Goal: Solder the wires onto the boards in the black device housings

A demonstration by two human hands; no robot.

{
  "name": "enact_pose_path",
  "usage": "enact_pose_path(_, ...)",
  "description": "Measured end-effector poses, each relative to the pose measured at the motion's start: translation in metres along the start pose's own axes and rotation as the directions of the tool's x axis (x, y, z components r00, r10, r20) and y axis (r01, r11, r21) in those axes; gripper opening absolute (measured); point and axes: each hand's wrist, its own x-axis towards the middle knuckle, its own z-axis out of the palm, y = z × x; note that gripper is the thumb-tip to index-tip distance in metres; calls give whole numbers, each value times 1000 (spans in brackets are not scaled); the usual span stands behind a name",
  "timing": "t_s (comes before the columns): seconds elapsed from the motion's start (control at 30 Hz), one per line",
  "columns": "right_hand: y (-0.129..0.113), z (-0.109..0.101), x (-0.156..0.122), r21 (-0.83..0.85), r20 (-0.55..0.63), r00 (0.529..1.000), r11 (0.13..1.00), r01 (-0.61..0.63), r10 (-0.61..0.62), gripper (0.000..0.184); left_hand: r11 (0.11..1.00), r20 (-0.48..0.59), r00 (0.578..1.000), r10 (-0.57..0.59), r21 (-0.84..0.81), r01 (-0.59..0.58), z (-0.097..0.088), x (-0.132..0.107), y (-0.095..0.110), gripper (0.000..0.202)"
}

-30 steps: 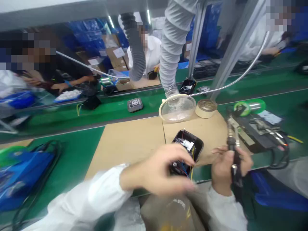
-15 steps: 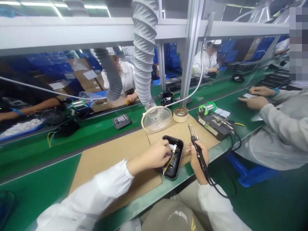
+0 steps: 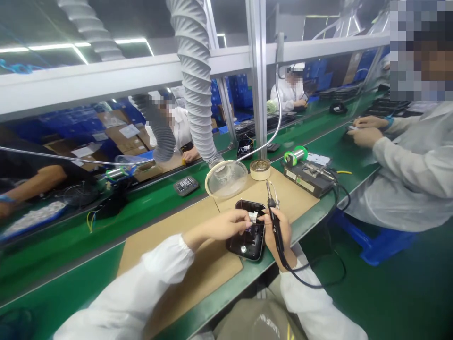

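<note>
A black plastic casing with rounded corners lies open side up on the cardboard, its inside showing. My left hand reaches over its left edge, thumb and fingers pinched together beside a small silver-white part in the casing. What the fingertips hold is too small to make out. My right hand is wrapped round the handle of a soldering iron, whose tip points up and away from the casing. Fingers of the right hand extend to the casing's right side, close to the silver-white part. A small round silver piece shows near the casing's lower end.
Cardboard sheets cover the bench. Behind stand a fume hose with a clear round hood, a tape roll and a solder spool on a black box. A co-worker's hands are at right.
My right hand has brought the iron's handle left, its fingers now at the casing. The yellow wires beside my left fingers no longer show. The view has shifted slightly.
</note>
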Motion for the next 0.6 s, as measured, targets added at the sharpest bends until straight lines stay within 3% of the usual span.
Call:
enact_pose_path(0.07,1,3,4,-41,32,999,999,23,-21,33,989,-25,1000,3,148,1,-4,-1,-3,27)
enact_pose_path(0.17,5,7,13,-85,48,997,994,64,-60,36,923,-61,994,95,380,-64,-4,7,-6,22)
enact_pose_path(0.3,17,3,34,-119,73,991,986,121,-113,35,771,27,960,278,590,-240,-7,36,-13,17)
enact_pose_path(0.47,40,-3,65,-175,64,990,975,135,-126,36,611,185,868,460,643,-461,-15,75,-23,9)
enact_pose_path(0.53,47,1,74,-175,62,990,975,137,-128,35,588,184,847,498,646,-486,-17,80,-27,10)
enact_pose_path(0.6,51,6,78,-140,71,989,980,139,-130,34,601,121,859,497,666,-442,-16,78,-34,10)
